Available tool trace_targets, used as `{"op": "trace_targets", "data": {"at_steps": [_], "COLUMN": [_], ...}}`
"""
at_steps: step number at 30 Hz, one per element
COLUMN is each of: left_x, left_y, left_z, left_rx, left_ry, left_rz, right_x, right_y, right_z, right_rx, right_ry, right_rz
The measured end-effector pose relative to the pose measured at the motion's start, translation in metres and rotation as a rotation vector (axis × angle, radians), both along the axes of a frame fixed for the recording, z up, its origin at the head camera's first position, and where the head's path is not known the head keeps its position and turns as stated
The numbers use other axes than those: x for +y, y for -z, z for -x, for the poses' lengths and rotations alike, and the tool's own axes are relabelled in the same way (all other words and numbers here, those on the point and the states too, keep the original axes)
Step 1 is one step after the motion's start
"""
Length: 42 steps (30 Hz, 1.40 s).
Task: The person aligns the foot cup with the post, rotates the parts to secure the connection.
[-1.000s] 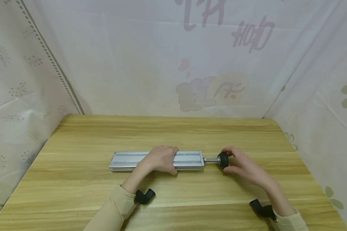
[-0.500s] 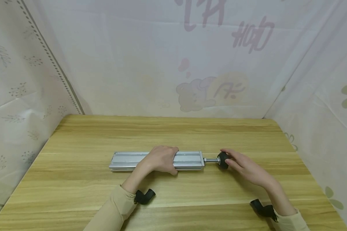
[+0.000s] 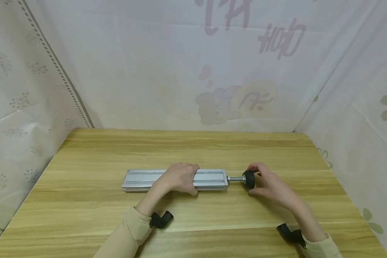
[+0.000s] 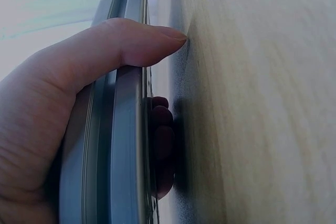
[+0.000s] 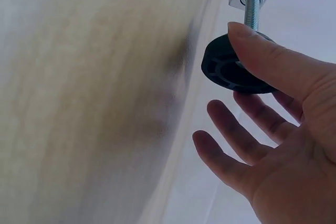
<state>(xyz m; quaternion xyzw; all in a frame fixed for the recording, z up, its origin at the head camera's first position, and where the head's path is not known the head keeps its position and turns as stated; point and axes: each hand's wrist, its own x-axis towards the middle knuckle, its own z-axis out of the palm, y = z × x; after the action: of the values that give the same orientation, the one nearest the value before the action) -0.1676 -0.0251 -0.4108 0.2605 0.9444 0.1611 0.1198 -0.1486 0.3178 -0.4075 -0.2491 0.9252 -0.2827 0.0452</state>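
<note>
Table (image 3: 84, 211): an aluminium profile (image 3: 142, 178) lies lengthwise near its middle. Left hand (image 3: 180, 178) wraps over the profile, thumb and fingers clamping it. Right hand (image 3: 271, 184) pinches the black round foot (image 3: 249, 179) on the threaded stud (image 3: 234, 178) at the profile's right end.

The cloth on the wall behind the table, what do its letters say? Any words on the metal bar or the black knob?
Back cloth: purple letters show through faintly, maybe mirrored; not readable.
Cloth by the bear picture: a small scribble, unreadable.
Metal bar: no words.
Black knob: no words visible.
</note>
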Motion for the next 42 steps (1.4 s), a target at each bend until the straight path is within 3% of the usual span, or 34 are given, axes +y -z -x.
{"op": "trace_targets", "data": {"at_steps": [13, 26, 35, 42], "left_x": [-0.0002, -0.0003, -0.0002, -0.0005], "left_y": [0.0012, 0.0011, 0.0018, 0.0023], "left_z": [0.0005, -0.0001, 0.0006, 0.0012], "left_rx": [-0.008, -0.007, -0.008, -0.006], "left_ry": [-0.001, -0.001, -0.001, -0.001], "left_rz": [-0.001, 0.000, 0.002, -0.003], "right_x": [0.0087, 0.0085, 0.0015, 0.0038], "right_y": [-0.0039, -0.0039, -0.0008, -0.0017], "right_z": [-0.0014, -0.0012, 0.0009, -0.0003], "right_rx": [-0.103, -0.137, -0.002, 0.001], "right_ry": [-0.015, 0.016, -0.012, -0.014], "right_rz": [-0.047, 0.007, -0.008, -0.001]}}
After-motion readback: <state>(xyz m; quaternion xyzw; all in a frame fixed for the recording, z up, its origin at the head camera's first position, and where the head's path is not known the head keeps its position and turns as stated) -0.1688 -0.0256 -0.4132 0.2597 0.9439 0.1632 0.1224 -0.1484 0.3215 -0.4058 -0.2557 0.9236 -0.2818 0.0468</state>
